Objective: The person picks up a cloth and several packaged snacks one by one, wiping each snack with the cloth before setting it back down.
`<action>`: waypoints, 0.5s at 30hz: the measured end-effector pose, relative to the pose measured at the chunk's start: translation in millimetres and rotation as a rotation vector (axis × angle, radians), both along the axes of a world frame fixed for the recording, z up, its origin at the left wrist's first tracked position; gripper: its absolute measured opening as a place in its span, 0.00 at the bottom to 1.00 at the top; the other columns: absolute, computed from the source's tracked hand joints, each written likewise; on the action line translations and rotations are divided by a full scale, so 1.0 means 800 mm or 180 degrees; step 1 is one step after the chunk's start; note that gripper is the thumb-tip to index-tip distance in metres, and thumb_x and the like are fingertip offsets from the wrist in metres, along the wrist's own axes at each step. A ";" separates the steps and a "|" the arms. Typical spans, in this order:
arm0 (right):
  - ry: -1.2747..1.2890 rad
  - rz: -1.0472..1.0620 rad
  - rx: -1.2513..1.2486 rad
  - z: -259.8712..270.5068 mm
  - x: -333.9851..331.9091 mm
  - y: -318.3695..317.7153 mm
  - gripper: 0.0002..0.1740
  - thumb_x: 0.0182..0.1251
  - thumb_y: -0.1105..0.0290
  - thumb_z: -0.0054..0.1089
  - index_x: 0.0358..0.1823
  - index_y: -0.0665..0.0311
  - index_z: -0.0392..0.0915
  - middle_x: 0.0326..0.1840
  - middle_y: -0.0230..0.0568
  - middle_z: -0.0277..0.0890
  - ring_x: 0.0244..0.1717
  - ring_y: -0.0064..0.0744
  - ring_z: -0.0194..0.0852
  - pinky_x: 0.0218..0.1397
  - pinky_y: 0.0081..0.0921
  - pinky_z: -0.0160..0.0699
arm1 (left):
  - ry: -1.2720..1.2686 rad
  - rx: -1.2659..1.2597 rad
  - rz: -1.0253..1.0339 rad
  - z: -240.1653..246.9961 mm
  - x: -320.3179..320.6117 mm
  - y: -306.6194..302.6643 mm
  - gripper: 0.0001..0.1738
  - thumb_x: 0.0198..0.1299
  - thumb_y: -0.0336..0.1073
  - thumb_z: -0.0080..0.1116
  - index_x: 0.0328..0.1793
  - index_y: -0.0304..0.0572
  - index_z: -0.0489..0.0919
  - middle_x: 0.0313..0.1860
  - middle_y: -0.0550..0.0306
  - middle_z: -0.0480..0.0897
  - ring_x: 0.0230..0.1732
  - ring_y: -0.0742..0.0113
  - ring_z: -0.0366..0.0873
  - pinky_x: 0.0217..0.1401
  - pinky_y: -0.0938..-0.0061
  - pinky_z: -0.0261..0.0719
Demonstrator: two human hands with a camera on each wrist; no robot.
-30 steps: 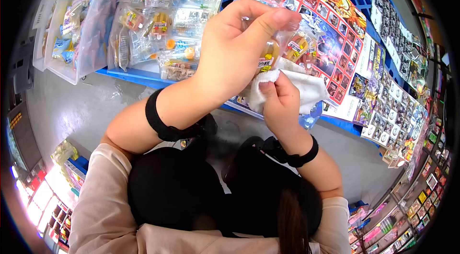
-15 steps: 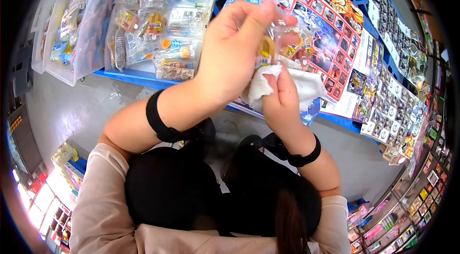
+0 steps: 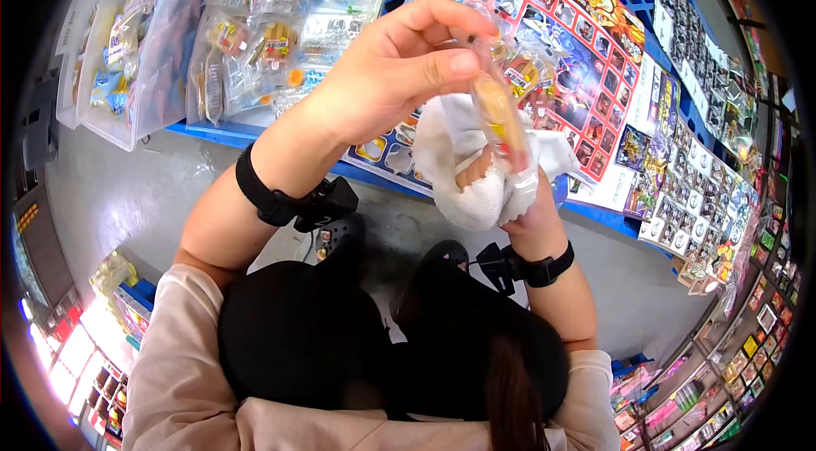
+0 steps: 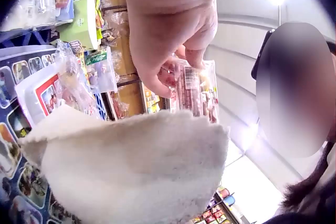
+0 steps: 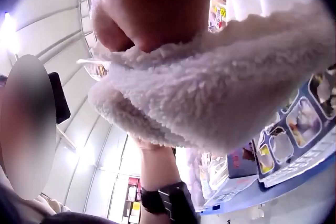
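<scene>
Between thumb and fingers my left hand (image 3: 399,73) pinches the top of a clear plastic packet (image 3: 501,115) with a tan and red, bun-like item inside. In the left wrist view the same packet (image 4: 194,90) shows a barcode. My right hand (image 3: 529,215) holds a fluffy white cloth (image 3: 467,204), which wraps over much of it. The cloth lies behind and around the packet's lower end, with a few fingers showing through its folds. In the right wrist view the cloth (image 5: 210,87) hides the packet almost entirely.
To the left stand a clear plastic bin (image 3: 170,51) of packets and a blue-edged tray (image 3: 246,141) of several wrapped items. Under the hands lie printed picture sheets (image 3: 586,85), with more packets (image 3: 531,77) on them. Further sheets (image 3: 693,196) lie at the right.
My left hand has turned and opened out slightly, so the packet now hangs in plain sight. The right hand has turned over, and the cloth has spread lower in front of it.
</scene>
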State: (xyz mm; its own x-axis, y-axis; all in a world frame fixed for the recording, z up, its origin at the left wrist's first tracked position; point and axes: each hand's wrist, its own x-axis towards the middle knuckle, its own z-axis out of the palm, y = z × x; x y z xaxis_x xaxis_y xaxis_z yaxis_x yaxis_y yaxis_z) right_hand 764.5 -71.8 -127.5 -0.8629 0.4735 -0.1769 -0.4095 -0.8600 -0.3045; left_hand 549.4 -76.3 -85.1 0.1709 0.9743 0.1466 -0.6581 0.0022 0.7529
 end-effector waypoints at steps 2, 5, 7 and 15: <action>-0.0136 0.0030 0.0208 -0.007 0.010 0.002 0.23 0.69 0.62 0.43 0.61 0.68 0.62 0.56 0.45 0.69 0.54 0.37 0.72 0.57 0.35 0.72 | 0.0012 -0.0237 0.0283 0.012 -0.004 0.001 0.12 0.54 0.30 0.62 0.45 0.40 0.75 0.39 0.62 0.79 0.42 0.77 0.75 0.46 0.80 0.74; -0.1478 -0.0284 0.0486 0.004 0.018 0.007 0.25 0.69 0.55 0.39 0.57 0.67 0.64 0.53 0.50 0.71 0.52 0.42 0.72 0.55 0.37 0.72 | 0.0646 -0.0229 0.0441 0.034 -0.018 -0.001 0.11 0.55 0.31 0.62 0.44 0.41 0.75 0.39 0.63 0.78 0.41 0.77 0.75 0.46 0.81 0.73; -0.1314 -0.0651 0.0428 -0.008 0.041 0.016 0.29 0.69 0.53 0.39 0.63 0.67 0.59 0.63 0.51 0.62 0.61 0.43 0.64 0.64 0.40 0.64 | 0.1154 -0.0207 0.0660 0.043 -0.012 -0.002 0.12 0.55 0.30 0.61 0.44 0.39 0.74 0.36 0.64 0.76 0.38 0.79 0.72 0.42 0.85 0.70; -0.1630 -0.1086 0.2098 0.041 -0.036 0.010 0.31 0.66 0.57 0.51 0.61 0.72 0.59 0.54 0.43 0.68 0.53 0.31 0.68 0.58 0.28 0.66 | 0.2808 -0.0116 0.0524 0.026 0.039 -0.008 0.05 0.55 0.28 0.59 0.37 0.37 0.77 0.34 0.64 0.77 0.35 0.78 0.73 0.38 0.84 0.71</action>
